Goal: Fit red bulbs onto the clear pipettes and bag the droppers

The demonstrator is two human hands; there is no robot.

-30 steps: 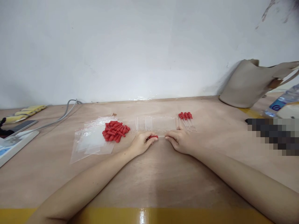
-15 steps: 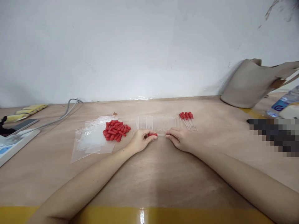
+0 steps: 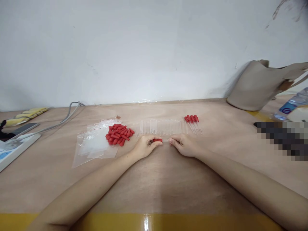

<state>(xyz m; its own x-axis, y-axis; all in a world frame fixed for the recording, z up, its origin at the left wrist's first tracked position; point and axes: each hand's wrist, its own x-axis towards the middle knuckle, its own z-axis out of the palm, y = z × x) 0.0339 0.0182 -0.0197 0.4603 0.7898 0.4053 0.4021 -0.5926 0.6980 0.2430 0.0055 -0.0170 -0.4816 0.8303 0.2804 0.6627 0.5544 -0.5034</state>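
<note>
Between thumb and fingers, my left hand (image 3: 146, 146) pinches a red rubber bulb (image 3: 158, 140). My right hand (image 3: 184, 145) is closed on a thin clear glass tube (image 3: 166, 140), whose left end meets the mouth of the bulb; how far it sits inside is hidden. Just beyond the hands lies a row of clear glass tubes (image 3: 166, 127). A heap of loose red rubber bulbs (image 3: 118, 134) is left of my left hand. Past my right hand, several droppers with red bulbs (image 3: 192, 119) lie side by side.
Clear plastic bags (image 3: 93, 144) lie under and beside the bulb heap. At far left are a power strip (image 3: 19, 150), a grey cable (image 3: 60, 123), a phone (image 3: 25, 129) and yellow gloves (image 3: 27, 116). A beige bag (image 3: 255, 86) and a water bottle (image 3: 292, 104) stand at right.
My right hand's fingers have shifted slightly on the tube, with the thumb now higher at the grip. The left hand keeps its hold on the bulb, almost unmoved.
</note>
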